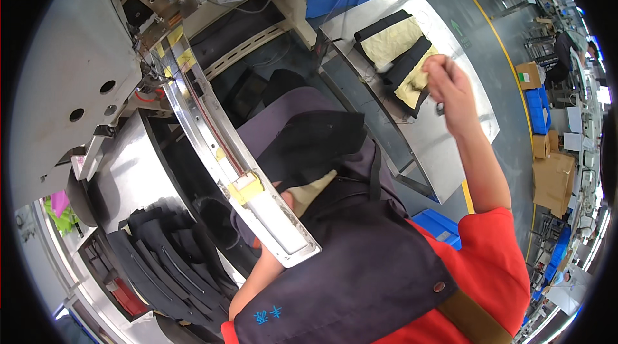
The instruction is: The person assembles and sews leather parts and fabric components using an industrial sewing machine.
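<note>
A black cloth piece with a cream lining (315,144) lies across my lap, over the dark apron. My left hand (287,198) grips its near edge beside the long metal machine arm, which hides most of that hand. Out to the right, my right hand (452,89) is over the metal side table with its fingers curled together. Its fingertips overlap a black and cream cloth piece (412,76); whether they pinch it cannot be made out. A second such cloth piece (388,41) lies just beyond it on the table.
The narrow machine arm (273,231), with yellow tape on it, juts toward me from a large pale machine (71,86). Several black fabric strips (170,263) are heaped at lower left. The side table (460,144) has a bare metal top. A blue crate (438,227) stands below it.
</note>
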Tool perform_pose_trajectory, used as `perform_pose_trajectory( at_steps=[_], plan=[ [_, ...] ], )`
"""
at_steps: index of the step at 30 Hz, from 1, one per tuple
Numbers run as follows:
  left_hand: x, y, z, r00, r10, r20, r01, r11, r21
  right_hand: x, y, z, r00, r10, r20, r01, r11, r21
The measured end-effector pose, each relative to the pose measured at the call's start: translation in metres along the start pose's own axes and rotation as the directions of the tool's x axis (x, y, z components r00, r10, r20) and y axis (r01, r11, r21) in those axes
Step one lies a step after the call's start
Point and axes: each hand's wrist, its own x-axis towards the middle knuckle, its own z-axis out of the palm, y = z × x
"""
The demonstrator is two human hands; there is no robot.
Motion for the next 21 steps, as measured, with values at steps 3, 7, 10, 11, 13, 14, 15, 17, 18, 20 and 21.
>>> perform_pose_trajectory(
  at_steps=[3, 7, 10, 11, 13, 14, 15, 17, 18, 20, 21],
  plan=[
    [-0.002, 0.021, 0.004, 0.993, 0.083, 0.086, -0.096, 0.982, 0.163, -0.019, -0.019, 0.021, 0.989, -0.125, 0.082, 0.137, 0.978, -0.158],
    [0.006, 0.038, 0.011, 0.997, 0.050, 0.051, -0.042, 0.989, -0.138, -0.034, -0.025, 0.056, 0.824, -0.137, 0.550, 0.348, 0.888, -0.301],
    [0.003, 0.034, 0.007, 0.987, 0.085, 0.136, -0.064, 0.986, -0.153, -0.045, -0.003, 0.075, 0.708, -0.301, 0.639, 0.533, 0.822, -0.202],
    [-0.001, 0.032, 0.004, 0.981, 0.086, 0.173, -0.063, 0.989, -0.133, -0.043, 0.001, 0.075, 0.709, -0.301, 0.638, 0.531, 0.823, -0.201],
    [-0.006, 0.027, 0.000, 0.972, 0.086, 0.217, -0.062, 0.991, -0.115, -0.034, 0.005, 0.073, 0.793, -0.382, 0.475, 0.543, 0.795, -0.268],
    [-0.009, 0.025, -0.002, 0.969, 0.108, 0.221, -0.071, 0.983, -0.171, -0.032, -0.005, 0.069, 0.924, -0.107, 0.368, 0.236, 0.914, -0.329],
    [-0.012, 0.024, -0.004, 0.966, 0.131, 0.225, -0.079, 0.971, -0.228, -0.031, -0.007, 0.067, 0.922, -0.105, 0.372, 0.236, 0.915, -0.327],
    [-0.013, 0.026, -0.007, 0.957, 0.092, 0.276, -0.029, 0.973, -0.227, -0.030, -0.009, 0.065, 0.824, -0.139, 0.549, 0.355, 0.883, -0.309],
    [-0.013, 0.026, -0.006, 0.953, 0.103, 0.286, -0.041, 0.976, -0.213, -0.032, -0.008, 0.066, 0.757, -0.079, 0.648, 0.371, 0.869, -0.328],
    [-0.010, 0.026, -0.005, 0.949, 0.112, 0.294, -0.054, 0.978, -0.200, -0.039, -0.018, 0.075, 0.656, 0.140, 0.742, 0.278, 0.869, -0.409],
    [-0.008, 0.027, -0.005, 0.937, 0.154, 0.315, -0.095, 0.977, -0.193, -0.041, -0.020, 0.079, 0.600, 0.193, 0.777, 0.266, 0.867, -0.421]
  ],
)
